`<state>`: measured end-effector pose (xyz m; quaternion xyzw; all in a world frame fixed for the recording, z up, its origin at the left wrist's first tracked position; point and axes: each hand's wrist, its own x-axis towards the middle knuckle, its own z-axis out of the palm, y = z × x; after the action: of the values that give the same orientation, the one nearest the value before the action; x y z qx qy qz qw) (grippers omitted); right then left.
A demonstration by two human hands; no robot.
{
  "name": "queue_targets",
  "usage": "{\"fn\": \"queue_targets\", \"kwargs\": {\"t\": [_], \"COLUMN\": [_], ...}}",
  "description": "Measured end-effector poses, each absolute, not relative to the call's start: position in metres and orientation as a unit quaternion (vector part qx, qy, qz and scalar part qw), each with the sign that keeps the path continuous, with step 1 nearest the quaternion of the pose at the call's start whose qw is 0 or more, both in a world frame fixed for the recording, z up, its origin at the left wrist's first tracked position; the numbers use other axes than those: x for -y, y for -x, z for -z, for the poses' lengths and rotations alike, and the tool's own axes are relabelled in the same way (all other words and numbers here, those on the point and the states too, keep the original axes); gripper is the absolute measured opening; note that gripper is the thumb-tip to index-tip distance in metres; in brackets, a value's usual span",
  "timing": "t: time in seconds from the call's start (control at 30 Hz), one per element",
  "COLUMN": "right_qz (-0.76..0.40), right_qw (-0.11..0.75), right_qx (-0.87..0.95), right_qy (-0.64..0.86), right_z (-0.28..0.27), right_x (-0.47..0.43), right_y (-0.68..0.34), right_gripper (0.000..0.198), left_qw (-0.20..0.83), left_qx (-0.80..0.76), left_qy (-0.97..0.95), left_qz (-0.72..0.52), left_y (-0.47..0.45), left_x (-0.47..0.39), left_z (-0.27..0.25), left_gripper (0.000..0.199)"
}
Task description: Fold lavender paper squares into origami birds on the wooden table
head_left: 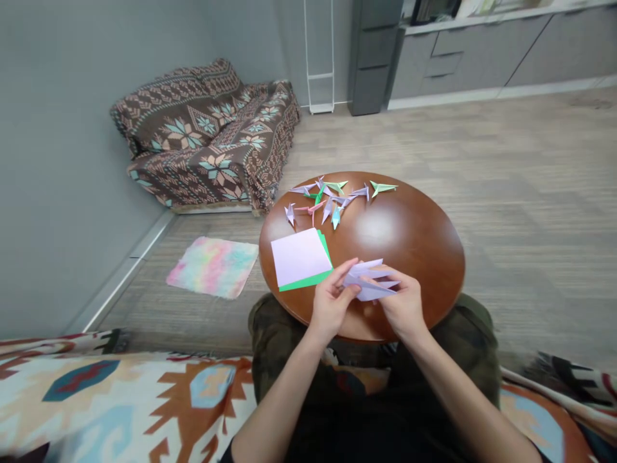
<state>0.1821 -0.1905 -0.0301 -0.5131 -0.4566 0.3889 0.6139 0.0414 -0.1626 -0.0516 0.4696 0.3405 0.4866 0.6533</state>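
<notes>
Lilac paper (369,290) just below centre is gripped by the fingers of the left hand (332,299) and right hand (405,305); a folding step seems in hand, with careful alignment called for. Sheets (299,256) are stacked left of centre; beyond, folded figures (336,217) are scattered on the tabletop (414,238).

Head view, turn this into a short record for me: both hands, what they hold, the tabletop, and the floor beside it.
Left hand: the left hand pinches the folded lavender paper between thumb and fingers
Right hand: the right hand holds the same piece from its other side
Surface: glossy brown round-edged wooden table
Sheets: flat lavender paper sheet over bright green paper, on the table's left
Finished pieces: small folded paper figures in lavender, green, pink and blue, toward the far edge
Floor: fluffy pastel rainbow mat, left of the table
</notes>
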Motion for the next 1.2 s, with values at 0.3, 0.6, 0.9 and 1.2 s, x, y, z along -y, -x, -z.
{"fn": "queue_targets", "kwargs": {"t": [0.3,0.6,0.9,1.2], "right_qz": [-0.376,-0.377,-0.405,-0.459], "right_qw": [0.600,0.563,0.585,0.566], "right_qx": [0.460,0.500,0.458,0.465], "right_qy": [0.536,0.540,0.532,0.504], "right_z": [0.038,0.038,0.045,0.035], "right_x": [0.189,0.192,0.181,0.188], "right_y": [-0.183,-0.190,-0.192,-0.191], "right_gripper": [0.016,0.011,0.039,0.028], "left_qw": [0.680,0.720,0.714,0.723], "left_qx": [-0.399,-0.380,-0.394,-0.381], "left_qy": [-0.362,-0.372,-0.373,-0.391], "left_qz": [-0.497,-0.445,-0.442,-0.424], "left_y": [-0.044,-0.040,-0.035,-0.029], "left_x": [0.166,0.169,0.172,0.171], "left_z": [0.061,0.056,0.065,0.056], "left_gripper": [0.055,0.043,0.048,0.039]}}
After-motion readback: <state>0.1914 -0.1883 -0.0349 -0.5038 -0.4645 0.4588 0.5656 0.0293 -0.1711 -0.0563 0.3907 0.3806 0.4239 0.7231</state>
